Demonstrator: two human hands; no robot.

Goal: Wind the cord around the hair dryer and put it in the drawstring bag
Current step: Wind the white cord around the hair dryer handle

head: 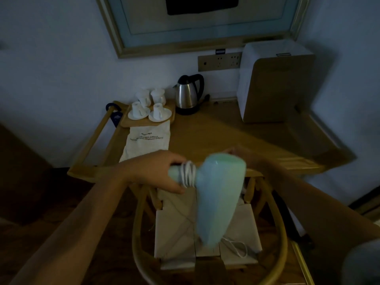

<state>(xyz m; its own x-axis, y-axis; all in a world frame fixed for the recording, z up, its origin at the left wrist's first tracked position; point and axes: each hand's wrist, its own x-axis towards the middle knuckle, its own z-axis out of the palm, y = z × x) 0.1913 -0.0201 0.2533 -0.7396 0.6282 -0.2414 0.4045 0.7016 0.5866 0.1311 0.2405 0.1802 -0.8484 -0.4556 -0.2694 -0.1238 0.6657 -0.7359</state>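
A pale green hair dryer (218, 194) hangs in the air above a chair, its barrel blurred. Several turns of white cord (188, 174) wrap its handle. My left hand (156, 171) grips the handle beside the wound cord. My right hand (244, 154) is mostly hidden behind the top of the dryer body and blurred, so its hold cannot be made out. The loose end of the cord (236, 246) lies on the chair seat below. The cream drawstring bag (148, 138) with printed text lies flat on the wooden desk, beyond my left hand.
A wooden chair (275, 239) with a woven seat stands under the dryer. On the desk (226, 132) are a tray of white cups (150, 110), a steel kettle (188, 94) and a white box (273, 83). A wall socket strip (219, 60) is behind.
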